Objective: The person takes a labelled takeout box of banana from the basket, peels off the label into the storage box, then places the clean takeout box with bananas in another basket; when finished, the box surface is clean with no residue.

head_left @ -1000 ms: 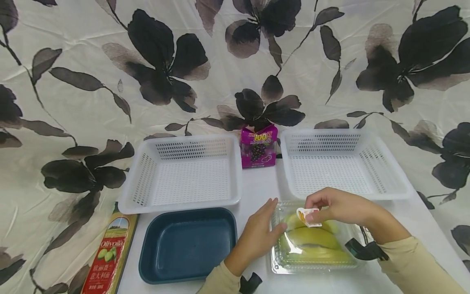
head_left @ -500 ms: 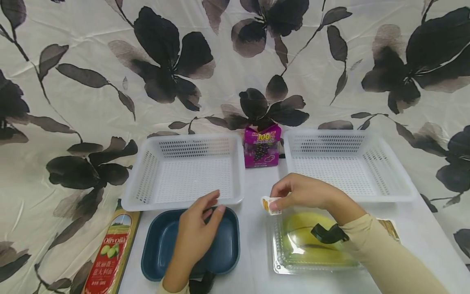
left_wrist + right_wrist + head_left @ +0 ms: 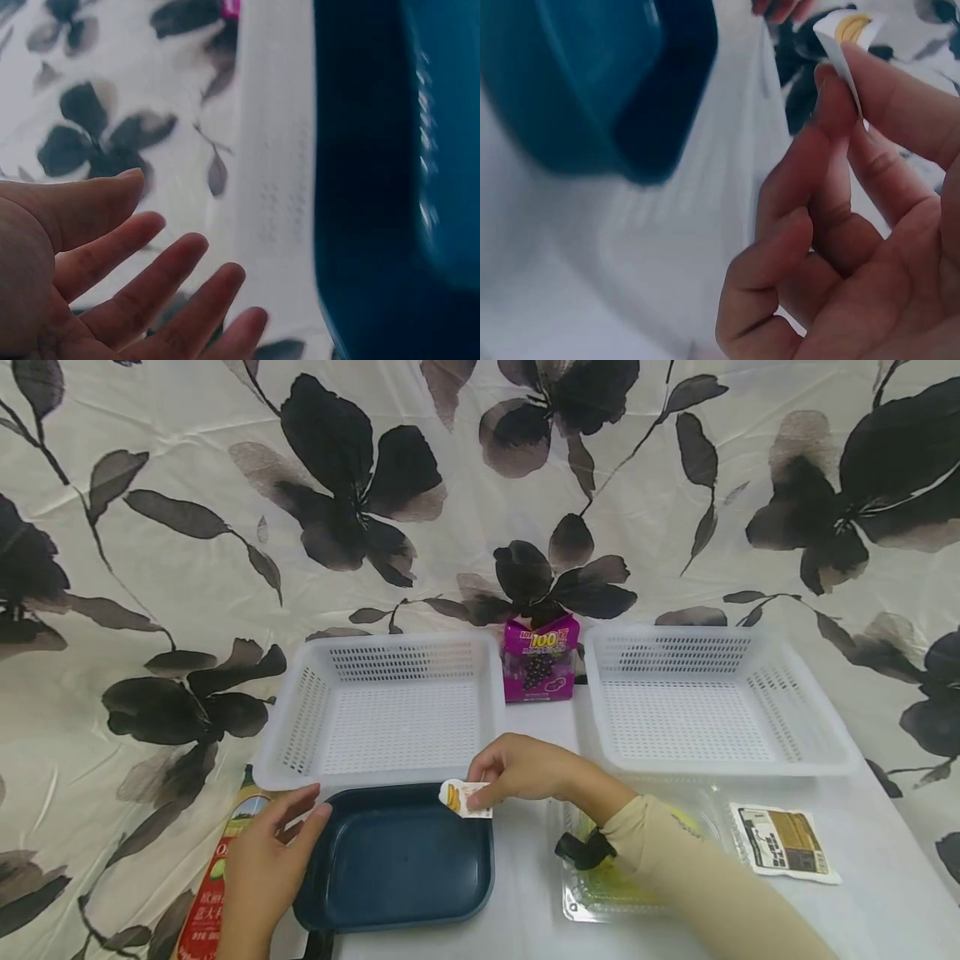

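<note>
Between thumb and fingertips my right hand (image 3: 525, 772) pinches a small white label with a banana picture (image 3: 463, 797). In the head view the label is over the right rim of the dark blue tray (image 3: 405, 860). The right wrist view shows the label (image 3: 855, 28) bent slightly in the pinch. My left hand (image 3: 266, 864) hovers at the tray's left side, holding nothing, its fingers relaxed and spread in the left wrist view. A clear plastic box (image 3: 577, 906) with yellow bananas inside lies partly hidden under my right forearm.
Two white perforated baskets, a left one (image 3: 397, 727) and a right one (image 3: 686, 718), stand at the back. A purple grape candy bag (image 3: 538, 672) stands between them. A red Olivoilà package (image 3: 202, 910) is at far left, partly covered by my left hand. A white-and-brown packet (image 3: 783, 842) lies at right.
My right hand has carried the label leftward from above the banana box to the blue tray. My left hand has left the box and moved left past the tray. The right-hand packet is now uncovered.
</note>
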Motion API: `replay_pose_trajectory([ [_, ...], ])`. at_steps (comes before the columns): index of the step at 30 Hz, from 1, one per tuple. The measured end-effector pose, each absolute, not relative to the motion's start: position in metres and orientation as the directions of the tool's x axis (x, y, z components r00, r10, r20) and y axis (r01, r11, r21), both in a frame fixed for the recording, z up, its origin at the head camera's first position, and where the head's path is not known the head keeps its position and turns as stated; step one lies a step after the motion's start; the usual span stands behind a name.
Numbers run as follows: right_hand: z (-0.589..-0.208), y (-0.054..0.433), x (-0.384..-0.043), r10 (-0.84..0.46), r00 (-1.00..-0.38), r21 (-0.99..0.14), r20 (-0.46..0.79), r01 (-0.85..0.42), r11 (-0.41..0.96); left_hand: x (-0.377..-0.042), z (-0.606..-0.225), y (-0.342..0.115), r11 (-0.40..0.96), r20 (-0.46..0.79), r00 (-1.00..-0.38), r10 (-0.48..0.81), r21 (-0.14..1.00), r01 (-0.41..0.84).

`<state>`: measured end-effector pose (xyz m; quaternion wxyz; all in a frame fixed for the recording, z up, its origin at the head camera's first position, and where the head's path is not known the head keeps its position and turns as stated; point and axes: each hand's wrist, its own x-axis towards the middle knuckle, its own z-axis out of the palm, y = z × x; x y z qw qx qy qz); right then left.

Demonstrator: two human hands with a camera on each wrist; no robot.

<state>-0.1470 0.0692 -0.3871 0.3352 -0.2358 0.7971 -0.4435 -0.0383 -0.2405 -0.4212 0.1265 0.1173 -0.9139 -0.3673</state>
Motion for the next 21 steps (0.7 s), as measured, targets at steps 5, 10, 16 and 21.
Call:
replay_pose_trajectory([
  [5,-0.394,0.035,-0.140,-0.651,-0.700,-0.831,-0.294,-0.150,0.536,-0.038,-0.436,-0.263,0.717,0.057,-0.940,-0.337,0.662,-0.217],
  [10,-0.408,-0.002,-0.129,-0.661,-0.693,-0.783,-0.287,-0.228,0.579,-0.040,-0.444,-0.279,0.745,-0.100,-0.958,-0.268,0.609,-0.272],
  [16,-0.425,-0.037,-0.119,-0.648,-0.701,-0.693,-0.296,-0.309,0.651,-0.043,-0.448,-0.289,0.730,-0.233,-0.956,-0.179,0.620,-0.288],
  [21,-0.434,-0.051,-0.117,-0.644,-0.674,-0.640,-0.363,-0.322,0.698,-0.045,-0.452,-0.295,0.672,-0.269,-0.955,-0.127,0.685,-0.282],
])
